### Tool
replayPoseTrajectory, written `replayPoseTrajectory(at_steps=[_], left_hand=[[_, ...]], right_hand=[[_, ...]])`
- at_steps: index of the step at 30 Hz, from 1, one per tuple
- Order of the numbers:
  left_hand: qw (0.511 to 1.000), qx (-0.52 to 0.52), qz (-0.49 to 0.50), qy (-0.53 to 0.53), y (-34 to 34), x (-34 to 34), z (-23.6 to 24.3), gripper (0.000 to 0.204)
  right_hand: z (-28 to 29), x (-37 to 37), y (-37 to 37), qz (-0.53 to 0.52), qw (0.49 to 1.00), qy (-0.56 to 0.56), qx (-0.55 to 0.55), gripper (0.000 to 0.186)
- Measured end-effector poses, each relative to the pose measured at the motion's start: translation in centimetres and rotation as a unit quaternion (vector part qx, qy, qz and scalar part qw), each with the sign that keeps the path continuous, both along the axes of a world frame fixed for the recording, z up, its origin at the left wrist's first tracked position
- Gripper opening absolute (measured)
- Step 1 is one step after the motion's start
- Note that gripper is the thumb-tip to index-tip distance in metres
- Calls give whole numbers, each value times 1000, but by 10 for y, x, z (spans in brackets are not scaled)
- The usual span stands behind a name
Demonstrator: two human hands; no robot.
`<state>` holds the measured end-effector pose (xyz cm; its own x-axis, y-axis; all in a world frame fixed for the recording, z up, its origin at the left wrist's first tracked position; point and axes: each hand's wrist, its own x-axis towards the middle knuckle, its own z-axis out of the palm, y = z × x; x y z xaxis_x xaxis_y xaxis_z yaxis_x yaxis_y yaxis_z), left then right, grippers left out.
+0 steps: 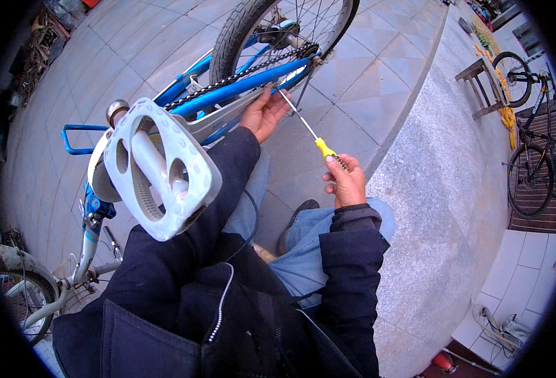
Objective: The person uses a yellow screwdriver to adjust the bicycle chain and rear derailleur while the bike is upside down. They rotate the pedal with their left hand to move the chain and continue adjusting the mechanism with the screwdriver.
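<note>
A: Where is the screwdriver (326, 150)?

B: Between the right hand (346, 181) and the blue bicycle (243, 87). The slim shaft slants up and to the left from the yellow handle, and the tip ends close by the frame.

A: How does the right grip stand?

B: Closed on the rear of the handle, thumb and fingers around it.

A: And the left hand (264, 116)?

B: Up at the frame, right beside the tip, palm partly upturned and fingers loosely bent. Whether that grip pinches something small or only steadies things, I can't tell.

A: So how far along is the work?

B: Partway, I'd judge. The tool is lined up at the frame and both hands are busy around one spot, so that spot looks in hand rather than finished.

A: What is already in place?

B: The wheel (227, 47) sits in the frame, the chain (225, 80) runs alongside the blue tube, and the pale pedal (149, 157) stands at the near end.

A: And what is left?

B: At the least, whatever lies at that tip. No fastener shows clearly there, so I can't say whether one is going in or coming out, nor how much turning remains.
</note>
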<state>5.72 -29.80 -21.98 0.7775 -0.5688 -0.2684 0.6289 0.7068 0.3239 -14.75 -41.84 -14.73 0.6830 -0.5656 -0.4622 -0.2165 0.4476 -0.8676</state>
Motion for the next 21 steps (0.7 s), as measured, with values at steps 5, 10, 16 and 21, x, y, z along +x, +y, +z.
replayPoseTrajectory(at_steps=[5, 10, 16, 21], left_hand=[[1000, 3, -6, -7, 0, -1, 2, 26], [1000, 8, 3, -6, 2, 1, 0, 24], [1000, 3, -1, -2, -1, -1, 2, 23], [1000, 7, 4, 4, 0, 1, 0, 23]], right_hand=[[-5, 2, -2, -28, 999, -16, -42, 31], [-1, 3, -1, -25, 1000, 1, 2, 31], [-1, 0, -2, 7, 999, -23, -40, 31], [-4, 1, -4, -10, 1000, -22, -15, 33]])
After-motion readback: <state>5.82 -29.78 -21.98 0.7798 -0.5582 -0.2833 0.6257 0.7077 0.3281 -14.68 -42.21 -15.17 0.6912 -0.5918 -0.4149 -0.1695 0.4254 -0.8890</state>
